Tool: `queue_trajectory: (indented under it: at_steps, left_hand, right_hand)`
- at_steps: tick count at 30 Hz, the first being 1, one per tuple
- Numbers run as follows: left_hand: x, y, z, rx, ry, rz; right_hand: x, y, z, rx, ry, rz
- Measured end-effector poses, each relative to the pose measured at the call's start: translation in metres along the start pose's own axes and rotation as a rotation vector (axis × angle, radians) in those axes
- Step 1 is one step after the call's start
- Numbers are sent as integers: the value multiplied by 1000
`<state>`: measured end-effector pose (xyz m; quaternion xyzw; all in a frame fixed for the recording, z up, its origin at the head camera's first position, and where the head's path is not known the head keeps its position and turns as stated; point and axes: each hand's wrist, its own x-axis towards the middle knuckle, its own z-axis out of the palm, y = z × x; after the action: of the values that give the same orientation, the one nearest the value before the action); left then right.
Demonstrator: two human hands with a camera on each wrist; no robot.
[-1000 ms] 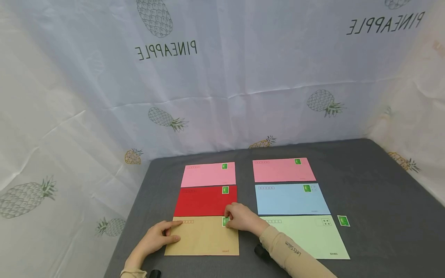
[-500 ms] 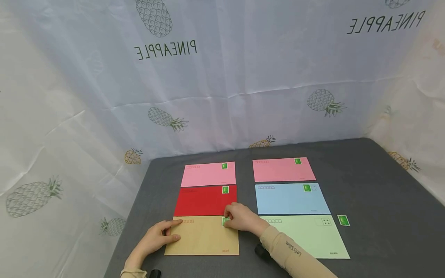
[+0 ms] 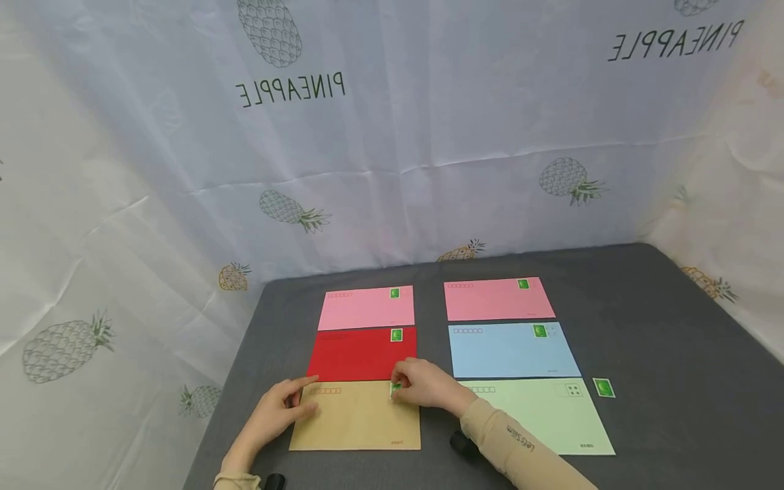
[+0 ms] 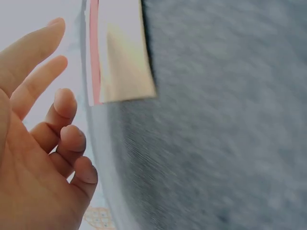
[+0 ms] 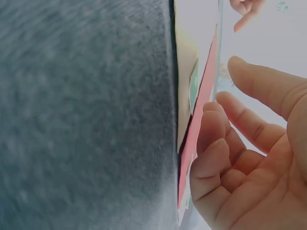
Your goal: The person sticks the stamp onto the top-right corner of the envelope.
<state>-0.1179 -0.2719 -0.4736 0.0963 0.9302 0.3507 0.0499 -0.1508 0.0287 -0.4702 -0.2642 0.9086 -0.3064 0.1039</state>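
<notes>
My right hand is over the top right corner of the tan envelope, fingertips right at a green stamp and partly covering it. From the right wrist, its fingers look loosely bent with the thumb apart, and the stamp lies on the envelope beside them. Along the envelope's left side is my left hand, index and thumb extended and nothing between them. Its index tip reaches the seam with the red envelope, which bears a stamp of its own.
A pink envelope tops the left column. Pink, blue and light green envelopes form the right column. The pink and blue ones bear stamps. A loose stamp lies on the dark grey table, right of the light green envelope.
My left index finger has shifted up from the tan envelope's top left corner, and the thumb has risen slightly. My right hand has edged slightly left over the stamp.
</notes>
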Motion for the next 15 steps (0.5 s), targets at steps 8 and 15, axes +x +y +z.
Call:
queue_trajectory:
  at_steps: [8, 15]
  left_hand:
    - [8, 0, 4, -4, 18, 76]
    - [12, 15, 9, -9, -37, 107]
  right_hand:
    - [-6, 2, -10, 45, 11, -19]
    - [-17, 14, -20, 104, 7, -8]
